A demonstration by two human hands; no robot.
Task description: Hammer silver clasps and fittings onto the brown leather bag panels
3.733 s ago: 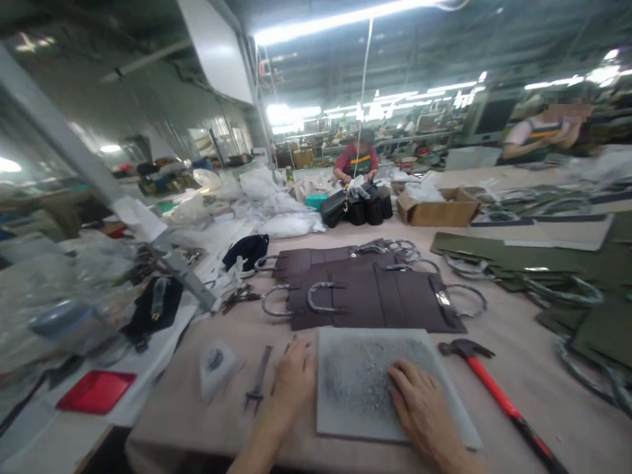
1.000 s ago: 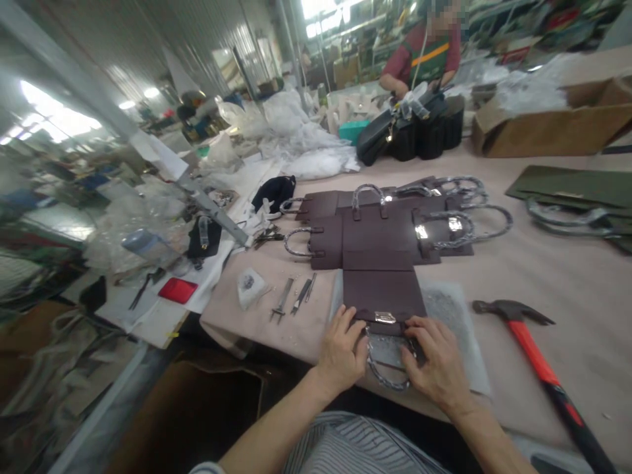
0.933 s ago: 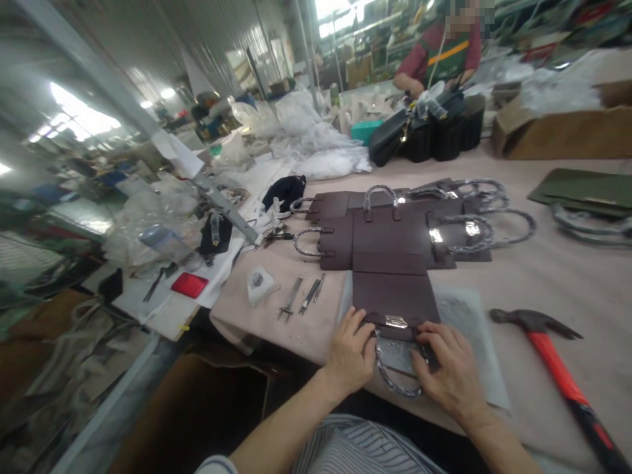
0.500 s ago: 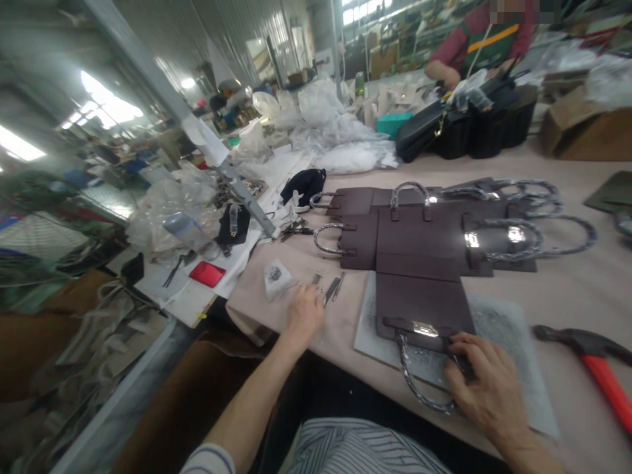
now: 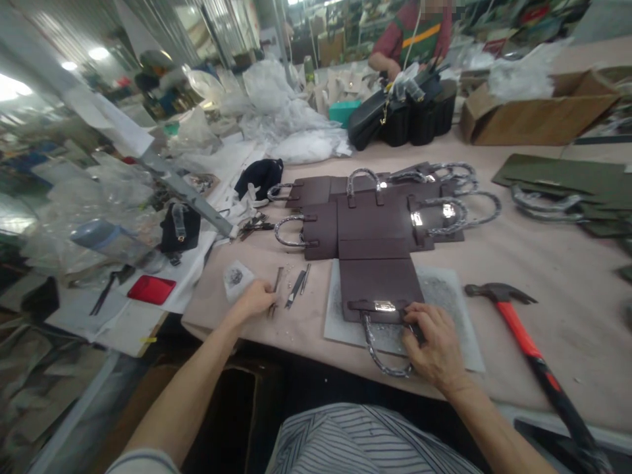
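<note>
I can't see where the metal handle (image 5: 378, 355) meets the dark leather panel (image 5: 375, 283) under my right hand (image 5: 434, 343), because the fingers cover that end. Ahead of my left hand (image 5: 251, 301), the small steel tools (image 5: 296, 289) are too small for me to name, and the fingertips (image 5: 266, 299) crowd the nearest one. Left of that hand, the mark on the white scrap (image 5: 236, 276) is too small to make out. Far ahead of my right hand, the co-worker's head (image 5: 434, 6) is blurred and cut off by the top edge, and to its right the olive panels (image 5: 557, 178) run off the picture
</note>
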